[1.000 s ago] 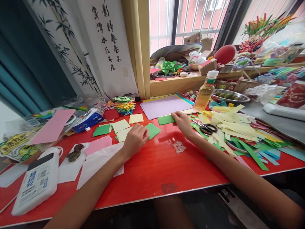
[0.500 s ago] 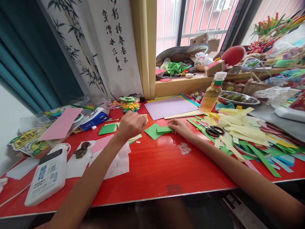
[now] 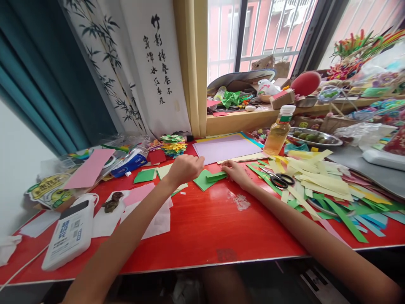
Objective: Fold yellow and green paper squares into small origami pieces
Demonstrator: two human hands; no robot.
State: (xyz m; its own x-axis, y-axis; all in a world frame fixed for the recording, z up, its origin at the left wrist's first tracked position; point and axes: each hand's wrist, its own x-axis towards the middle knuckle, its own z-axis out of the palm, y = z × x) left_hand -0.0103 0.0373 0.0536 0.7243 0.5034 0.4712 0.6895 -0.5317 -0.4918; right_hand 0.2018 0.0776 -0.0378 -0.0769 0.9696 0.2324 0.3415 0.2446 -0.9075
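My left hand [image 3: 186,169] is closed, held over the table just left of the green paper. Its fingertips press together, and whatever may be between them is hidden. My right hand [image 3: 236,173] rests lower on the table, its fingers pinching the right end of a small folded green paper [image 3: 216,177]. That piece overlaps a flat green square [image 3: 202,181] lying on the red table. Further left lie another green square [image 3: 144,176] and some pale yellow paper [image 3: 163,170], partly covered by my left arm.
Black-handled scissors [image 3: 280,180] lie right of my right hand, beside heaped paper strips [image 3: 329,181]. Behind are lilac sheets [image 3: 226,147], a bottle of yellow liquid [image 3: 278,133] and a stack of folded coloured paper [image 3: 174,145]. A white device [image 3: 71,234] with a cable lies at left.
My left hand has moved a little right, nearer the green paper, and stays closed. My right hand keeps hold of the folded green paper. The whole view has shifted slightly.
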